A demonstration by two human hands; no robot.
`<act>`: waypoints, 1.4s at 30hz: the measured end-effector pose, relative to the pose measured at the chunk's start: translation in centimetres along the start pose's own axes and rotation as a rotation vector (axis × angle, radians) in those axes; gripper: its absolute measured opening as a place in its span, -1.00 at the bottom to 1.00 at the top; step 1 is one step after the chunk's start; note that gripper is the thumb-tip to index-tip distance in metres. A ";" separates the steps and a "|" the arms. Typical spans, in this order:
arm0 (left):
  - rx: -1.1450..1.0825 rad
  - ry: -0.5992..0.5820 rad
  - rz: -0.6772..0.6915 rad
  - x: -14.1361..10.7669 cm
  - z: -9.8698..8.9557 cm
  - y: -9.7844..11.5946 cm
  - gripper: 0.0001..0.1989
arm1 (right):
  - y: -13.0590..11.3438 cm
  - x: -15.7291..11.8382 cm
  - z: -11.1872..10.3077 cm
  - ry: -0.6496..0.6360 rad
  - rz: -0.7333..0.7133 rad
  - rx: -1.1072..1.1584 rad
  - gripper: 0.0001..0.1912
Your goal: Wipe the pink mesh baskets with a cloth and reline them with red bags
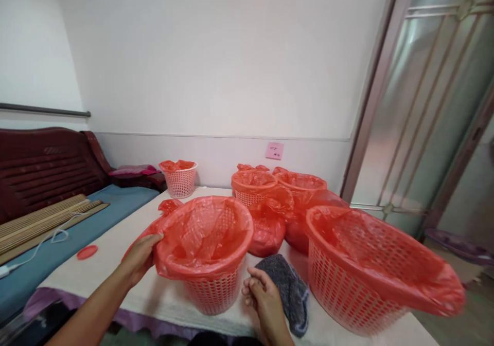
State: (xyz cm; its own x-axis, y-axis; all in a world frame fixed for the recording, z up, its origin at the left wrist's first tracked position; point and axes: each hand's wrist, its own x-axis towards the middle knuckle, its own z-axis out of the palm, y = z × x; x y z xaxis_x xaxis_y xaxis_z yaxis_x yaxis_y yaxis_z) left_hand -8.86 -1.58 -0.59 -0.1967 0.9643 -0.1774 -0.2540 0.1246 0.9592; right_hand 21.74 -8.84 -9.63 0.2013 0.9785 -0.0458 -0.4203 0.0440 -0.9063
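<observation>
A round plastic basket (216, 292) lined with a red plastic bag (200, 233) stands on the covered table in front of me. My left hand (141, 256) grips the bag-covered rim at its left side, thumb on top and the other fingers hidden behind. Close to the basket's right side is my right hand (264, 297), loosely curled with fingers slightly apart and nothing visible in them. Just beyond that hand lies a dark grey knitted item (283, 284). A larger basket (347, 284), also lined in red, stands to the right.
Behind are two more lined baskets (250, 180) and bulging red bags (268, 230). A small lined basket (181, 181) stands at the back left. On the table's left lies a red ring or lid (87, 252). A pink note (274, 150) is on the wall.
</observation>
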 end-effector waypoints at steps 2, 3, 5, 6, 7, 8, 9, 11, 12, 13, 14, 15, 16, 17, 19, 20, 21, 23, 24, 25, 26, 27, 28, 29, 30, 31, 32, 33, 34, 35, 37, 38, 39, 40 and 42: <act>0.004 -0.016 -0.019 0.0 -0.4 0.2 -0.90 | 0.8 -0.6 -0.1 0.000 0.026 -0.007 -0.61; 0.006 -0.027 -0.030 0.0 -0.6 0.3 -0.91 | 1.0 -0.8 -0.1 -0.008 0.031 -0.008 -0.63; 0.005 -0.042 -0.052 0.0 -0.9 0.4 -0.92 | 0.9 -1.3 0.1 -0.028 0.034 -0.009 -0.66; 0.005 -0.048 -0.058 -0.1 -1.0 0.4 -0.92 | 0.8 -1.5 0.2 -0.039 0.034 -0.009 -0.68; 0.004 -0.049 -0.063 -0.1 -1.1 0.4 -0.92 | 0.8 -1.8 0.3 -0.051 0.033 -0.010 -0.69; 0.002 -0.049 -0.066 -0.2 -1.2 0.4 -0.91 | 0.7 -2.0 0.4 -0.061 0.032 -0.009 -0.69; -0.001 -0.045 -0.070 -0.4 -1.3 0.4 -0.90 | 0.7 -2.3 0.4 -0.071 0.032 -0.008 -0.70; -0.011 -0.033 -0.075 -0.6 -1.4 0.2 -0.88 | 0.9 -2.7 0.3 -0.076 0.041 -0.011 -0.70; -0.019 -0.027 -0.076 -0.8 -1.4 0.2 -0.88 | 0.9 -2.9 0.2 -0.076 0.046 -0.013 -0.69; -0.028 -0.022 -0.074 -0.9 -1.5 0.1 -0.88 | 1.0 -3.1 0.2 -0.077 0.050 -0.014 -0.69; -0.039 -0.020 -0.071 -1.0 -1.5 0.0 -0.89 | 1.0 -3.3 0.2 -0.083 0.051 -0.014 -0.68; -0.049 -0.020 -0.068 -1.1 -1.4 0.0 -0.89 | 0.9 -3.4 0.4 -0.091 0.048 -0.012 -0.66; -0.060 -0.023 -0.067 -1.2 -1.4 -0.1 -0.89 | 0.7 -3.5 0.6 -0.103 0.040 -0.008 -0.64; -0.069 -0.027 -0.069 -1.3 -1.3 -0.2 -0.89 | 0.4 -3.5 1.0 -0.117 0.031 -0.004 -0.62; -0.086 -0.036 -0.071 -1.6 -0.9 -0.3 -0.89 | -0.2 -3.4 1.9 -0.146 0.014 0.004 -0.57; -0.093 -0.038 -0.071 -1.7 -0.6 -0.4 -0.88 | -0.5 -3.3 2.5 -0.160 0.006 0.007 -0.55; -0.100 -0.037 -0.068 -1.9 -0.3 -0.6 -0.88 | -0.8 -3.2 3.0 -0.173 -0.003 0.010 -0.53; -0.110 -0.028 -0.057 -2.3 0.5 -0.8 -0.88 | -1.2 -2.8 4.0 -0.187 -0.017 0.016 -0.50; -0.113 -0.023 -0.050 -2.4 0.8 -0.9 -0.87 | -1.3 -2.6 4.4 -0.186 -0.023 0.021 -0.50; -0.116 -0.018 -0.044 -2.5 1.1 -1.0 -0.87 | -1.4 -2.4 4.8 -0.181 -0.026 0.029 -0.50; -0.118 -0.014 -0.038 -2.6 1.4 -1.1 -0.87 | -1.5 -2.2 5.0 -0.176 -0.026 0.038 -0.51; -0.122 -0.012 -0.034 -2.7 1.6 -1.2 -0.86 | -1.6 -2.0 5.1 -0.172 -0.025 0.049 -0.52; -0.125 -0.012 -0.033 -2.7 1.7 -1.3 -0.86 | -1.6 -1.8 5.2 -0.170 -0.023 0.060 -0.53; -0.130 -0.012 -0.033 -2.7 1.7 -1.3 -0.86 | -1.6 -1.5 5.2 -0.170 -0.020 0.069 -0.54; -0.134 -0.015 -0.035 -2.7 1.7 -1.4 -0.85 | -1.7 -1.3 5.2 -0.171 -0.016 0.076 -0.55; -0.138 -0.017 -0.036 -2.6 1.7 -1.5 -0.84 | -1.6 -1.1 5.2 -0.172 -0.011 0.080 -0.56; -0.142 -0.019 -0.038 -2.5 1.6 -1.5 -0.83 | -1.6 -0.9 5.1 -0.172 -0.006 0.081 -0.57; -0.144 -0.020 -0.039 -2.4 1.6 -1.6 -0.82 | -1.5 -0.7 5.0 -0.172 -0.003 0.079 -0.58; -0.145 -0.019 -0.041 -2.3 1.5 -1.6 -0.81 | -1.4 -0.4 5.0 -0.173 -0.002 0.076 -0.60; -0.146 -0.017 -0.044 -2.3 1.4 -1.5 -0.81 | -1.2 -0.2 4.9 -0.174 -0.004 0.072 -0.60; -0.146 -0.015 -0.048 -2.1 1.3 -1.4 -0.82 | -1.0 0.1 4.8 -0.177 -0.014 0.064 -0.62; -0.148 -0.016 -0.049 -2.0 1.3 -1.3 -0.82 | -0.9 0.3 4.7 -0.179 -0.020 0.058 -0.62; -0.149 -0.019 -0.051 -1.9 1.4 -1.2 -0.83 | -0.8 0.5 4.6 -0.180 -0.027 0.051 -0.62; -0.152 -0.025 -0.055 -1.8 1.5 -1.1 -0.84 | -0.7 0.7 4.5 -0.182 -0.034 0.039 -0.62; -0.161 -0.034 -0.064 -1.7 1.7 -1.0 -0.84 | -0.4 1.2 4.1 -0.182 -0.045 0.003 -0.61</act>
State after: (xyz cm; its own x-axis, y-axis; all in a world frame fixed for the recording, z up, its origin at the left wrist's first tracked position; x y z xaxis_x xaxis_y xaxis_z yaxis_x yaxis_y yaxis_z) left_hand -6.60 -2.99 -0.88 -0.1443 0.9632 -0.2266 -0.4135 0.1493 0.8982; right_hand 18.49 -6.86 -7.60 0.0569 0.9958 0.0715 -0.4174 0.0888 -0.9044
